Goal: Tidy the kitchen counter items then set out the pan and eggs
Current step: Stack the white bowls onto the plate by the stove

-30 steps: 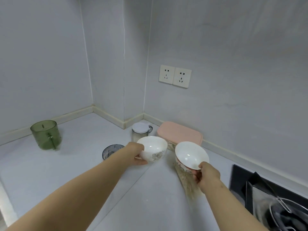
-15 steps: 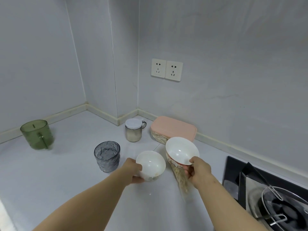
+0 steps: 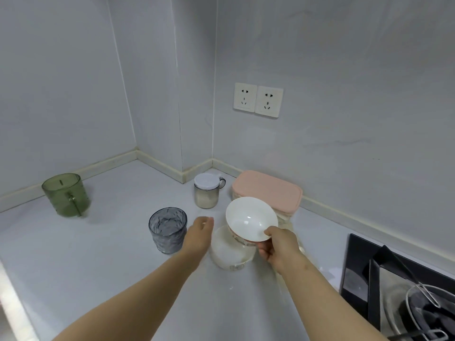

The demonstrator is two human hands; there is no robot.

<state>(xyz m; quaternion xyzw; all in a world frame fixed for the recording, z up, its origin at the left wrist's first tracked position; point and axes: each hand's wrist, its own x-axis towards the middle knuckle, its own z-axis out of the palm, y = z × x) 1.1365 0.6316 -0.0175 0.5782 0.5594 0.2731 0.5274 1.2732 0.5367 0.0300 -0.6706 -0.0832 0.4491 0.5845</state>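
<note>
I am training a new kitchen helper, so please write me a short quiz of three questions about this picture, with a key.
1. True or false: the right hand holds a white bowl tilted over a second bowl that stands on the counter.
2. What colour is the lid of the box behind the bowls? A. blue B. pink C. black
3. Fill in the missing word: the left hand holds nothing and its fingers are relaxed, so it is ____.

Key: 1 true; 2 B; 3 open.
</note>
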